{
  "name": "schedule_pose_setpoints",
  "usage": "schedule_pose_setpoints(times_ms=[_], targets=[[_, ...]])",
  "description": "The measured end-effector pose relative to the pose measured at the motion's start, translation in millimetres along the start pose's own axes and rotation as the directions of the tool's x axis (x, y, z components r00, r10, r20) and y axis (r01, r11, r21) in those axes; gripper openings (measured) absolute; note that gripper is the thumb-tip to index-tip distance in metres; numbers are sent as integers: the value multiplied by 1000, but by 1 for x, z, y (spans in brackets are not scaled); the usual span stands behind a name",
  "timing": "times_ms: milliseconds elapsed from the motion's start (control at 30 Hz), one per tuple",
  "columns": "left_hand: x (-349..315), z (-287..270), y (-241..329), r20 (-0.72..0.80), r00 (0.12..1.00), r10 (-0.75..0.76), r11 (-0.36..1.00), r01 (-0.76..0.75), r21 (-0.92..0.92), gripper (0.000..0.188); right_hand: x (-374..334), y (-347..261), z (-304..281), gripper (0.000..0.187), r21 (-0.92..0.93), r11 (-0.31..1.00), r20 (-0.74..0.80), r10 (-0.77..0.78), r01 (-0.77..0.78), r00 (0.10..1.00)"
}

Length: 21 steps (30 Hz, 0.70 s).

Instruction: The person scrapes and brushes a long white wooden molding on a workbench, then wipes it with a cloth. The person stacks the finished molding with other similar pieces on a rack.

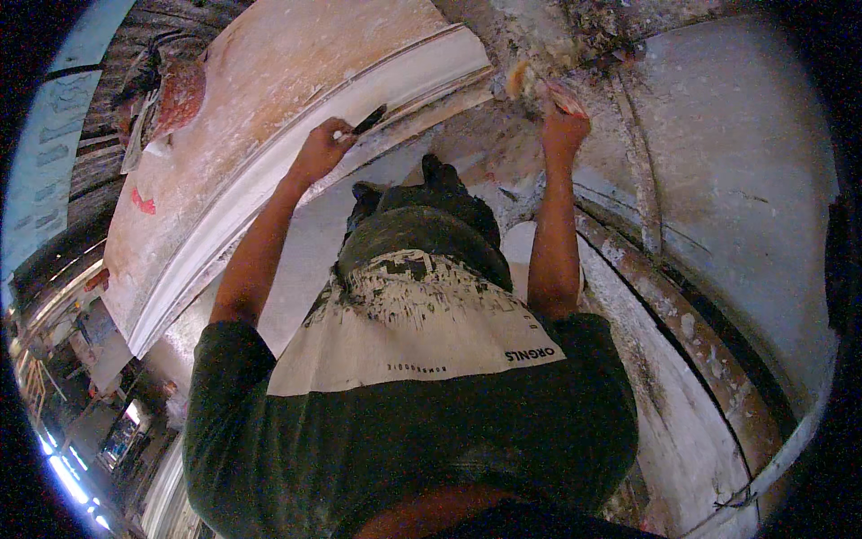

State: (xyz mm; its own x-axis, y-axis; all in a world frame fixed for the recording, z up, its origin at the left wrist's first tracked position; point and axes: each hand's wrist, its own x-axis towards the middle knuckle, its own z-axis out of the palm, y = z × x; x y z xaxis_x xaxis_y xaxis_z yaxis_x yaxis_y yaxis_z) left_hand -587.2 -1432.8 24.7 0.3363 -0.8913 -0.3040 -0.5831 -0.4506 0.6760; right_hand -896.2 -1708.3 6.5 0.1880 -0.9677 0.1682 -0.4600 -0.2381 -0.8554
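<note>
My left hand [323, 153] is closed around a small scraper with a dark, flat blade [370, 119]; a bit of white shows between the fingers. It is over the near edge of a long, curved white moulding [350, 99], which looks like plaster. Farther right, my raised right hand [565, 135] is closed on what looks like a brush, with a reddish part [567, 101] at the fingers and a blurred yellowish tuft [520, 80] to its left. This hand is apart from the moulding.
The moulding lies along a stained, pinkish-tan board [260, 72]. A large grey panel [727, 135] stands at the right. Below it, a curved brown edge [691, 323] runs beside a white-smeared surface [642, 359]. A reddish lump [182, 94] sits by the board's far left edge.
</note>
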Motion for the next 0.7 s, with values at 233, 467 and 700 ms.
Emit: schedule_pose_setpoints(times_ms=[233,467,700], targets=[[65,66,38,-188,975,115,993,-109,44,24,-16,57,-31,20,-415,877,83,-228,241,970],[265,193,93,-303,953,-17,985,-36,-167,29,1,-37,7,20,-171,928,213,-292,330,932],[142,39,149,-53,980,-193,719,104,-687,34,36,56,55,18,-462,749,196,-436,475,878]])
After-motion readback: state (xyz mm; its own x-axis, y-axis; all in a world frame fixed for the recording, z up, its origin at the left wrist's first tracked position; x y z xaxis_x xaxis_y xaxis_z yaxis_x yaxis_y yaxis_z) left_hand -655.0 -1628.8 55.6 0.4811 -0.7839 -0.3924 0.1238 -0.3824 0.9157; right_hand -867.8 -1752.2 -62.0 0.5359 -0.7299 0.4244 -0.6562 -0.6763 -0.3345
